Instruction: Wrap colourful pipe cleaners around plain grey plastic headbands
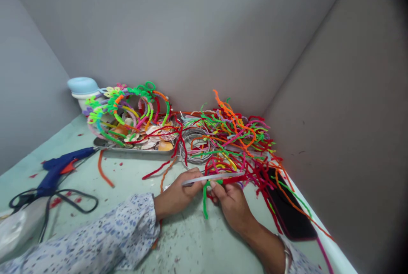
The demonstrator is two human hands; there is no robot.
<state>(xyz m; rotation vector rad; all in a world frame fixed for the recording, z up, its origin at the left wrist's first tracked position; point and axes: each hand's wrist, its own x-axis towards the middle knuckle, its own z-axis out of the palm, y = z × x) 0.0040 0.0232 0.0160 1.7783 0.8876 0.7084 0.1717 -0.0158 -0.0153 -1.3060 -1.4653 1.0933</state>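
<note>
My left hand (183, 193) is closed on a pale plastic headband (194, 179), seen nearly edge-on. Red fuzzy wrapping (236, 179) covers part of it towards the right. Close beside, my right hand (232, 204) pinches a green pipe cleaner (205, 206) against the band, and the green end hangs down between both hands. The fingertips of the two hands almost meet. Just beyond them lies a tangled heap of coloured pipe cleaners (236, 127), with a coil of grey wire (196, 155) at its left side.
Finished fuzzy headbands (111, 108) rest over a metal tray (143, 151) of shells. A blue glue gun (63, 161) with a looped black cord lies left, near a plastic bag (21, 231). A light-blue-lidded container (83, 87) stands behind. A dark phone (291, 214) lies right, beside the wall.
</note>
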